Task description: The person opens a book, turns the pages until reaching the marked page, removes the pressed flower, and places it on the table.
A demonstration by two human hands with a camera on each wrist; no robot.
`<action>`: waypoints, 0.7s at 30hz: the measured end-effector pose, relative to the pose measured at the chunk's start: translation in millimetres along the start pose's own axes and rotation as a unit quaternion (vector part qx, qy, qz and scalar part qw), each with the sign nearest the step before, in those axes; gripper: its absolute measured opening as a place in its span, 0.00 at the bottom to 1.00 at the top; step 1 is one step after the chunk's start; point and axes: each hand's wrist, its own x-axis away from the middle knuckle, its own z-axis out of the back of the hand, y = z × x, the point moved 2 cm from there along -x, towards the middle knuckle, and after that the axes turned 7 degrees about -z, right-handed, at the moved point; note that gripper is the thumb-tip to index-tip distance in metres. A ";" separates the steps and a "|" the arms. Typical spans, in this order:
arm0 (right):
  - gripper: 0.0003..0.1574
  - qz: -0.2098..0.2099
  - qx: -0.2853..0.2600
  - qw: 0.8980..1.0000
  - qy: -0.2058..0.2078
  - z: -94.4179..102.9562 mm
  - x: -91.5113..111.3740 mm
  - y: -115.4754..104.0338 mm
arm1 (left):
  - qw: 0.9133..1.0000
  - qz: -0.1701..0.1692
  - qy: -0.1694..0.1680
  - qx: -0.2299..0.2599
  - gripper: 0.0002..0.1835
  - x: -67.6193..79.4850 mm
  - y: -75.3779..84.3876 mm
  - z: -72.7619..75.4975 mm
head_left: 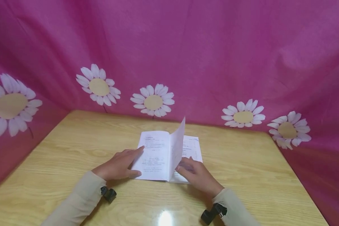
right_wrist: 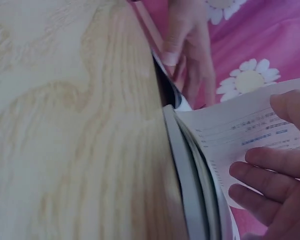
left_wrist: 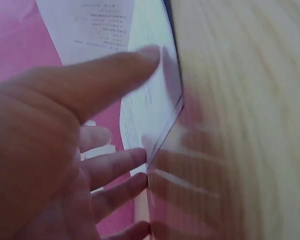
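An open book (head_left: 153, 163) with printed pages lies on the table in the head view. One leaf (head_left: 178, 144) stands up from the middle, leaning slightly right. My left hand (head_left: 121, 164) rests at the left page's outer edge, thumb and fingers spread apart. In the left wrist view its thumb (left_wrist: 115, 75) lies over the page edge. On the other side, my right hand (head_left: 196, 174) is beside the raised leaf, over the right page. The right wrist view shows its fingers (right_wrist: 270, 175) loosely extended against a printed page (right_wrist: 255, 125), with the thumb apart from them.
The book lies on a wooden table (head_left: 73, 150). A pink cloth (head_left: 200, 62) with large white flowers hangs behind the table and along its sides. Small black devices (head_left: 108, 194) are strapped at both wrists.
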 end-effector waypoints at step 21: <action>0.31 0.064 0.072 0.995 -0.040 -20.0 -7.0 -2.0 | 0.955 -0.024 -0.031 0.294 0.45 2.0 -50.0 11.4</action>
